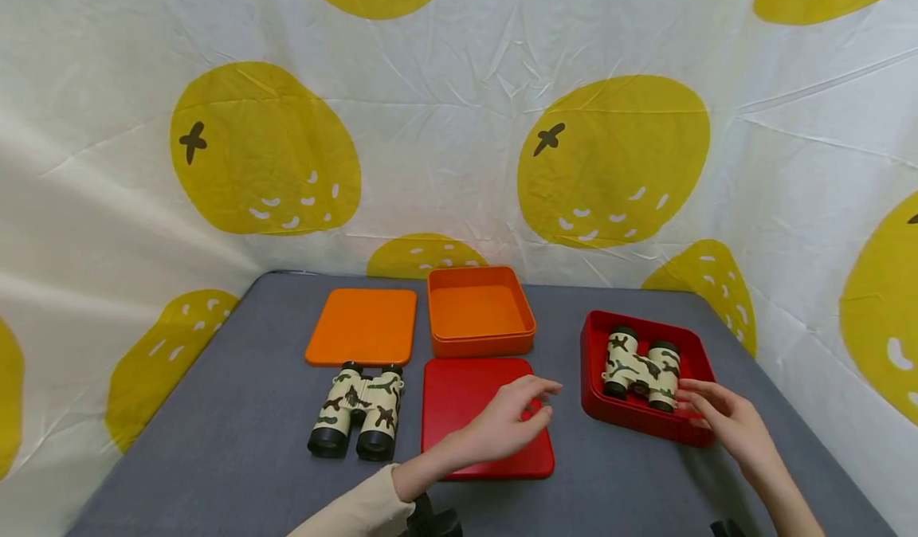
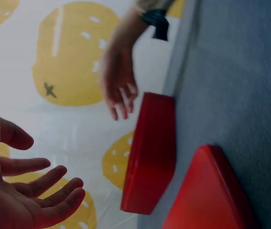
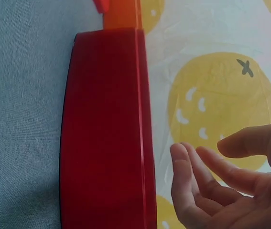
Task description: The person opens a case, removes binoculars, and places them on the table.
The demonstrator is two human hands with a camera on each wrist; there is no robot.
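Observation:
My left hand (image 1: 515, 417) hovers over the flat red lid (image 1: 459, 397), fingers loosely bent with nothing in them. In the left wrist view that hand (image 2: 27, 183) has its fingers spread apart. Camouflage binoculars (image 1: 641, 368) lie inside the red box (image 1: 610, 413) on the right. At that box's right front corner is my right hand (image 1: 727, 421), relaxed and holding nothing; the right wrist view shows the hand (image 3: 221, 186) beside the box wall (image 3: 106, 129). Whether its fingertips touch the rim I cannot tell. A second pair of camouflage binoculars (image 1: 358, 411) stands left of the red lid.
An orange box (image 1: 484, 346) is behind the red lid, with an orange lid (image 1: 363, 326) to its left. All rest on a grey table (image 1: 237, 409). A white cloth with yellow fruit prints (image 1: 437, 162) hangs around the table's back and sides.

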